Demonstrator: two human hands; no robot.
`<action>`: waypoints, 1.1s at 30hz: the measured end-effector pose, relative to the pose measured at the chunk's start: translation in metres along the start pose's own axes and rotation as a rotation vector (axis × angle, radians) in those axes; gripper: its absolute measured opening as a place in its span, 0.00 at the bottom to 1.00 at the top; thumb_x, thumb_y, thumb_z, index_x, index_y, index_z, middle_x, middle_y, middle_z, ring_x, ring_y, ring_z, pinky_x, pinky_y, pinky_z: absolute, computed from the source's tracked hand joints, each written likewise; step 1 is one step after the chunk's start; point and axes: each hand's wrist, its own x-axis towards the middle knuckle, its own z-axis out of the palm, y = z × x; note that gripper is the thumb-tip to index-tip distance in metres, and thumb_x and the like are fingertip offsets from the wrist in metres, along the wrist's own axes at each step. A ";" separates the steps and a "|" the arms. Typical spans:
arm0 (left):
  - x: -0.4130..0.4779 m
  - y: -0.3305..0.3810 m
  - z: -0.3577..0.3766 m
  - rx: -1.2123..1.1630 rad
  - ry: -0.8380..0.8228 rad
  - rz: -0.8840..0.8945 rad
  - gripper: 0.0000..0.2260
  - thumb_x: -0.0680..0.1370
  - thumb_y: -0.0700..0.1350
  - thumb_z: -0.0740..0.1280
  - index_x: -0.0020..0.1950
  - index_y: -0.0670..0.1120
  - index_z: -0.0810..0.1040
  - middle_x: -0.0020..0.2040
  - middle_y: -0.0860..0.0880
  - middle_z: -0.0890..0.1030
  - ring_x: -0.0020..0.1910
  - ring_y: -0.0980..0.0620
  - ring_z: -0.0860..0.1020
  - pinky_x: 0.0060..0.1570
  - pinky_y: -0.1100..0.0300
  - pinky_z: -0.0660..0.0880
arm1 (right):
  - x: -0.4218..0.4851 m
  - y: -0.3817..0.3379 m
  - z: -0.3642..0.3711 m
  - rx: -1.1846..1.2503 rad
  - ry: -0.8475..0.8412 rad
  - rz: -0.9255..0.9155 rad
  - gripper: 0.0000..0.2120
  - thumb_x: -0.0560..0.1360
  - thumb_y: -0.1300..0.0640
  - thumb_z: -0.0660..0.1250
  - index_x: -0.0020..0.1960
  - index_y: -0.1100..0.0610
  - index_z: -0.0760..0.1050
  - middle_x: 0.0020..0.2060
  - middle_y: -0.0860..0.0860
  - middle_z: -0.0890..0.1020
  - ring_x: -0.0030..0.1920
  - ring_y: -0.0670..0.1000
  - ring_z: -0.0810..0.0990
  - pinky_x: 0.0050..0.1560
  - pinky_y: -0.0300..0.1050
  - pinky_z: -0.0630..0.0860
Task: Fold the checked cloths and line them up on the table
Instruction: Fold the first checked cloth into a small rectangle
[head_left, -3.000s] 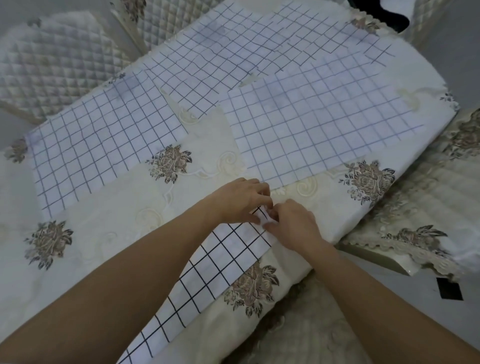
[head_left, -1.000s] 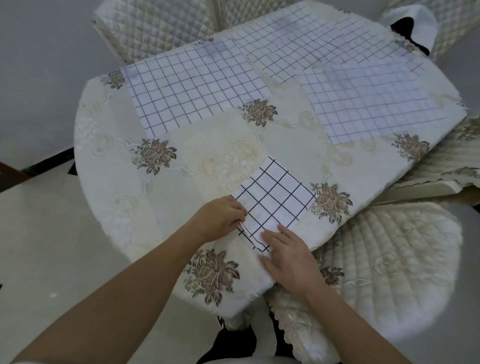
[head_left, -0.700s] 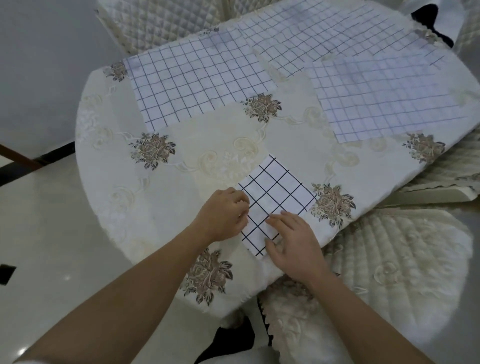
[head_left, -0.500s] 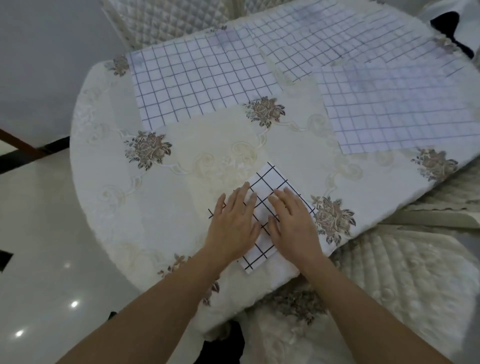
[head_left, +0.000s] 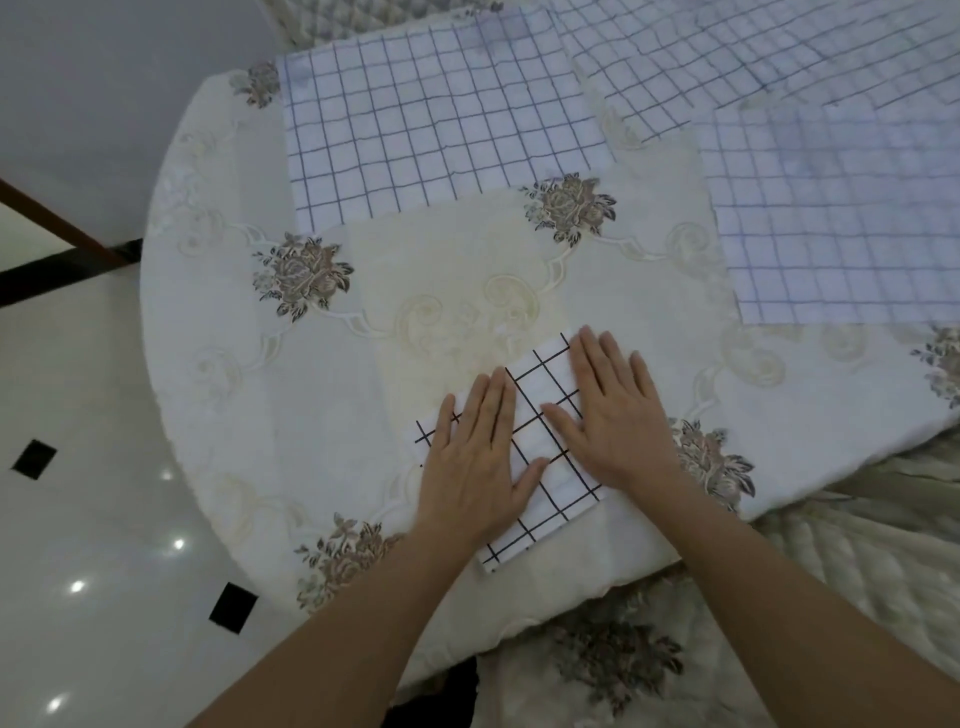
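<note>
Both the left hand (head_left: 475, 457) and the right hand (head_left: 615, 415) lie flat with straight fingers on the folded checked cloth (head_left: 535, 452) near the front edge of the counter (head_left: 322, 395), probably to press its creases, while three unfolded cloths (head_left: 431, 119) wait behind

Layout of the surface (head_left: 322, 415), seen from the near edge. A folded cloth (head_left: 553, 493) lies close to the near edge, set at an angle to it. The left hand (head_left: 470, 462) and right hand (head_left: 615, 415) lie flat side by side on it, fingers pointing away. Behind, well apart from it, lie three spread cloths: the left cloth (head_left: 436, 124), the far cloth (head_left: 701, 57) beside it, and the right cloth (head_left: 841, 218), overlapping the far cloth's near edge. A chair seat (head_left: 857, 571) sits below the surface at near right; the floor (head_left: 78, 467) lies to the left.
</note>
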 end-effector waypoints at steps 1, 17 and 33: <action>0.000 0.000 0.000 0.004 -0.004 -0.002 0.37 0.82 0.66 0.46 0.81 0.42 0.45 0.82 0.46 0.44 0.80 0.49 0.43 0.77 0.43 0.49 | 0.002 0.004 -0.001 -0.012 -0.001 0.028 0.38 0.80 0.32 0.43 0.82 0.55 0.45 0.81 0.50 0.49 0.81 0.52 0.46 0.79 0.57 0.47; -0.023 0.027 0.006 -0.039 -0.011 0.044 0.41 0.80 0.69 0.46 0.80 0.39 0.47 0.81 0.41 0.46 0.81 0.45 0.45 0.76 0.41 0.51 | -0.047 -0.016 0.002 0.055 -0.034 0.142 0.38 0.81 0.33 0.41 0.82 0.58 0.44 0.81 0.53 0.46 0.81 0.53 0.43 0.80 0.56 0.48; -0.008 0.007 -0.007 -0.001 0.015 0.048 0.43 0.78 0.72 0.46 0.81 0.39 0.50 0.81 0.41 0.47 0.81 0.45 0.46 0.76 0.39 0.50 | -0.022 -0.015 -0.012 0.072 0.091 0.035 0.34 0.83 0.38 0.44 0.81 0.58 0.48 0.81 0.53 0.51 0.81 0.52 0.47 0.80 0.55 0.47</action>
